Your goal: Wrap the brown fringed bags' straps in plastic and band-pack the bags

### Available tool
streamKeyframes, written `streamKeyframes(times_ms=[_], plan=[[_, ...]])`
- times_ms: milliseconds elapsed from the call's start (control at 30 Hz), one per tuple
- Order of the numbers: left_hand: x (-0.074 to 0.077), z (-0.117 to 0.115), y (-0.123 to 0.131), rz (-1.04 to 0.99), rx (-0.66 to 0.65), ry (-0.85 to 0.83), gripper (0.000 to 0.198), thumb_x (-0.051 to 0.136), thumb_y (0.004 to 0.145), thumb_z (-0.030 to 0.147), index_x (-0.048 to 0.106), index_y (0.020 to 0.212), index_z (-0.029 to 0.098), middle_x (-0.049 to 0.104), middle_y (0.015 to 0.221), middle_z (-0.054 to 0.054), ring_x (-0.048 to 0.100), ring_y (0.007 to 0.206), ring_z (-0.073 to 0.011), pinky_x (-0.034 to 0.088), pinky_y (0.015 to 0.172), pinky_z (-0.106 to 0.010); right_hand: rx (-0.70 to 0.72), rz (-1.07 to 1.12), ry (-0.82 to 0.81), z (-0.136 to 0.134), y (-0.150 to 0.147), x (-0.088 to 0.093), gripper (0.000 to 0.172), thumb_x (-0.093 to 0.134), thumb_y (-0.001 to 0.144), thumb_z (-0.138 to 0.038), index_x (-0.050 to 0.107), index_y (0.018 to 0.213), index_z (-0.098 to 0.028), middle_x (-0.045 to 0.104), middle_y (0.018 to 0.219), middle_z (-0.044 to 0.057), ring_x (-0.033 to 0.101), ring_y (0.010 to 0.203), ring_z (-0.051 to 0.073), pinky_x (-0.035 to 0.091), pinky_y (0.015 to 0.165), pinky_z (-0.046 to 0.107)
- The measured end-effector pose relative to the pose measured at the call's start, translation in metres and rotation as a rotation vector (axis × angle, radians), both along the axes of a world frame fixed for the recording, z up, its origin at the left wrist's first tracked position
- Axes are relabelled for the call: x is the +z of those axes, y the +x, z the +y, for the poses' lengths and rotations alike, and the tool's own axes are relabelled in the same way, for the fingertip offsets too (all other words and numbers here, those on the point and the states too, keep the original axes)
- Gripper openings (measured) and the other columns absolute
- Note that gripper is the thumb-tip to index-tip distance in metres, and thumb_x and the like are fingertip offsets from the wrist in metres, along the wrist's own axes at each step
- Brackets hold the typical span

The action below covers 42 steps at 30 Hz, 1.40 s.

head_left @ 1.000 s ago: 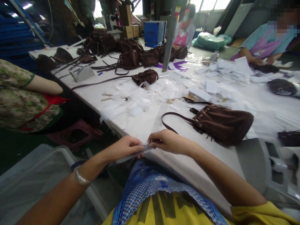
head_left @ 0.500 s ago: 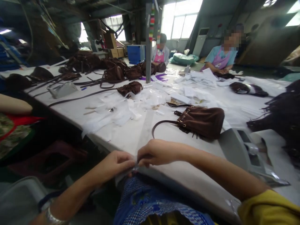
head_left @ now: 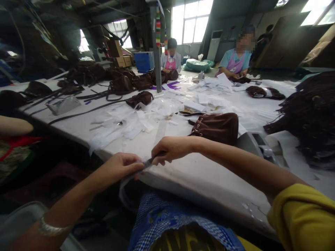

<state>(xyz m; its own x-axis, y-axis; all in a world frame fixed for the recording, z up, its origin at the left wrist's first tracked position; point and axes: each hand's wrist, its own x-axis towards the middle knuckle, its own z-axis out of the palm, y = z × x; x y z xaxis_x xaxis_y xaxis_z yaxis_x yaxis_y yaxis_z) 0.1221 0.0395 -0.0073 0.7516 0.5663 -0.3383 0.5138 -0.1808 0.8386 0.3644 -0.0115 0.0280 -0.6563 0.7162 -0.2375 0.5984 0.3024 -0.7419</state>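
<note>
At the front edge of the white table [head_left: 183, 174], my left hand [head_left: 128, 164] and my right hand [head_left: 165, 150] pinch a dark strap [head_left: 148, 162] between them, close together. A clear plastic strip [head_left: 125, 191] hangs in a loop below my left hand. Beyond my right hand and forearm lies a brown drawstring bag [head_left: 218, 128] on its side. Another translucent strip [head_left: 161, 129] lies flat on the table just past my fingers.
A grey tape dispenser [head_left: 252, 143] stands right of the bag, beside a dark fringed pile [head_left: 311, 115]. Plastic scraps [head_left: 131, 122], more brown bags [head_left: 121, 83] and a metal post [head_left: 157, 66] are farther back. Two people sit across the table; another person's arm [head_left: 15, 126] is at left.
Both hands have moved up and slightly left in the view, and the dark strap between them now shows. The view has shifted, so the table's things appear farther left.
</note>
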Motion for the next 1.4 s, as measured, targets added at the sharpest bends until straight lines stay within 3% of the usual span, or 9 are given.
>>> streamKeyframes(times_ms=[100, 333, 567, 667, 800, 933, 1100, 1267, 1400], plan=[[0.003, -0.001, 0.015, -0.041, -0.025, -0.024, 0.039, 0.064, 0.082, 0.055, 0.074, 0.085, 0.017, 0.071, 0.076, -0.003, 0.058, 0.064, -0.0144, 0.044, 0.062, -0.023, 0.026, 0.032, -0.045, 0.003, 0.004, 0.002, 0.022, 0.06, 0.092, -0.035, 0.069, 0.093, -0.014, 0.067, 0.071, -0.002, 0.059, 0.058, 0.008, 0.045, 0.061, 0.02], [-0.019, 0.041, -0.013, 0.177, -0.093, 0.083, 0.039, 0.063, 0.082, 0.057, 0.075, 0.08, 0.02, 0.069, 0.068, -0.001, 0.06, 0.063, -0.015, 0.041, 0.056, -0.021, -0.166, -0.23, -0.09, 0.01, 0.084, -0.024, 0.02, 0.066, 0.085, -0.032, 0.074, 0.089, -0.014, 0.074, 0.081, 0.003, 0.066, 0.076, 0.013, 0.045, 0.07, 0.023], [-0.003, 0.026, 0.059, 0.018, -0.152, 0.106, 0.041, 0.06, 0.085, 0.057, 0.076, 0.088, 0.019, 0.075, 0.08, -0.003, 0.064, 0.071, -0.016, 0.044, 0.063, -0.022, -0.146, 0.058, -0.197, 0.016, 0.049, -0.022, 0.017, 0.066, 0.086, -0.03, 0.072, 0.088, -0.014, 0.069, 0.071, -0.002, 0.064, 0.069, 0.011, 0.048, 0.072, 0.024], [-0.005, 0.023, 0.08, -0.031, -0.175, 0.065, 0.039, 0.063, 0.083, 0.054, 0.075, 0.086, 0.017, 0.076, 0.084, -0.005, 0.065, 0.071, -0.0166, 0.047, 0.067, -0.023, -0.159, 0.047, -0.194, 0.009, 0.059, -0.025, 0.022, 0.07, 0.084, -0.033, 0.073, 0.096, -0.016, 0.071, 0.079, -0.001, 0.064, 0.075, 0.011, 0.047, 0.075, 0.023], [-0.021, 0.031, 0.075, 0.061, -0.188, 0.033, 0.039, 0.064, 0.083, 0.054, 0.076, 0.083, 0.017, 0.076, 0.081, -0.006, 0.065, 0.068, -0.0164, 0.047, 0.064, -0.023, -0.206, -0.175, -0.096, -0.004, 0.091, -0.044, 0.033, 0.075, 0.08, -0.029, 0.072, 0.11, -0.017, 0.074, 0.099, 0.002, 0.064, 0.086, 0.014, 0.046, 0.077, 0.023], [-0.03, 0.033, 0.076, 0.098, -0.179, -0.007, 0.044, 0.06, 0.084, 0.057, 0.076, 0.086, 0.017, 0.077, 0.085, -0.007, 0.067, 0.07, -0.0175, 0.047, 0.064, -0.023, -0.236, -0.284, 0.105, -0.005, 0.091, -0.062, 0.026, 0.072, 0.082, -0.026, 0.074, 0.107, -0.018, 0.074, 0.096, 0.002, 0.063, 0.086, 0.015, 0.043, 0.077, 0.024], [-0.032, 0.028, 0.101, 0.06, -0.171, 0.033, 0.047, 0.059, 0.084, 0.059, 0.076, 0.085, 0.015, 0.077, 0.083, -0.009, 0.069, 0.072, -0.0195, 0.046, 0.064, -0.024, -0.261, -0.145, -0.01, -0.001, 0.076, -0.061, 0.025, 0.068, 0.085, -0.024, 0.07, 0.108, -0.017, 0.075, 0.081, 0.0, 0.064, 0.074, 0.013, 0.042, 0.068, 0.022], [-0.044, 0.036, 0.108, 0.129, -0.233, 0.124, 0.048, 0.058, 0.083, 0.06, 0.078, 0.082, 0.016, 0.076, 0.071, -0.007, 0.068, 0.068, -0.0202, 0.044, 0.062, -0.024, -0.227, -0.162, 0.093, -0.007, 0.096, -0.067, 0.048, 0.076, 0.079, -0.033, 0.065, 0.124, -0.021, 0.074, 0.106, 0.004, 0.065, 0.088, 0.015, 0.043, 0.078, 0.023], [-0.053, 0.039, 0.108, 0.134, -0.241, 0.136, 0.048, 0.056, 0.083, 0.059, 0.078, 0.079, 0.017, 0.076, 0.073, -0.007, 0.068, 0.072, -0.0211, 0.045, 0.064, -0.024, -0.238, -0.33, 0.184, -0.009, 0.115, -0.084, 0.031, 0.075, 0.079, -0.03, 0.075, 0.108, -0.019, 0.075, 0.102, 0.005, 0.065, 0.089, 0.017, 0.042, 0.082, 0.024]])
